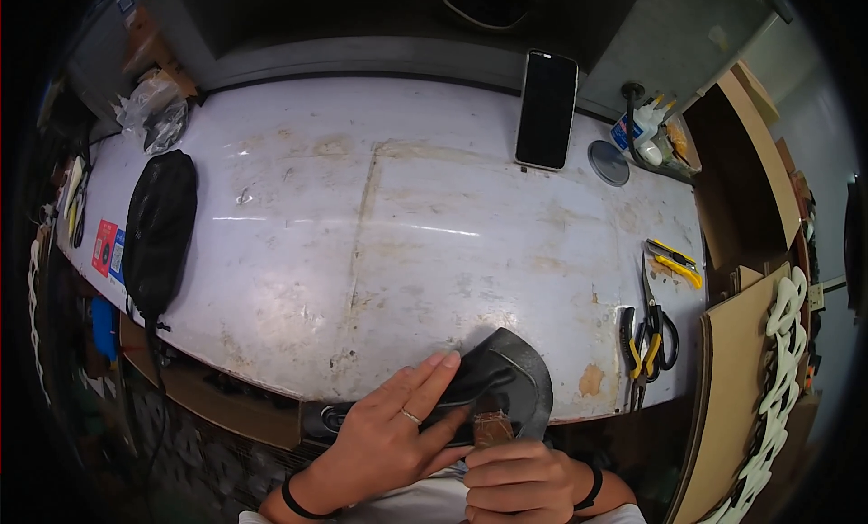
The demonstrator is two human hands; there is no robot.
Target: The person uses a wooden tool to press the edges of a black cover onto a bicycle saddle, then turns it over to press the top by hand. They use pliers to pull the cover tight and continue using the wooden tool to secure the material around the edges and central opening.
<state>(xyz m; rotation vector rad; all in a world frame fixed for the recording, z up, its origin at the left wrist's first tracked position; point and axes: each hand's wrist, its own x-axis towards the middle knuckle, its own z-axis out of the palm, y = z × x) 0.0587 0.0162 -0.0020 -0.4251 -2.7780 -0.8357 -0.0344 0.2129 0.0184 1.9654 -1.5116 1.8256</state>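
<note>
The desk (380, 244) in front of me is a broad, pale, scuffed sheet stained with rusty patches, and it fills most of my view. At its far left lies a black pouch (159, 230), long and slumped, with crumpled plastic bags (154, 108) beyond it in the far corner. On the right stand brown cardboard panels (741, 361), with a string of white loops (782, 361) hanging down them. At the near edge, right before me, I have a dark curved shoe piece (515, 379) (a sole or upper, I cannot tell which) resting against the desk edge. My left hand (389, 438) lies flat on it with fingers stretched out, a ring on one of them, pressing it down rather than gripping it. My right hand (520, 479) is curled into a fist around a small brown tool (493, 427) whose top touches the shoe piece. A black phone (546, 110) leans upright at the far side, with a round grey lid (608, 162) just right of it. Near the right edge lie black scissors with yellow in the handles (653, 339), and farther back a yellow utility knife (674, 262).
</note>
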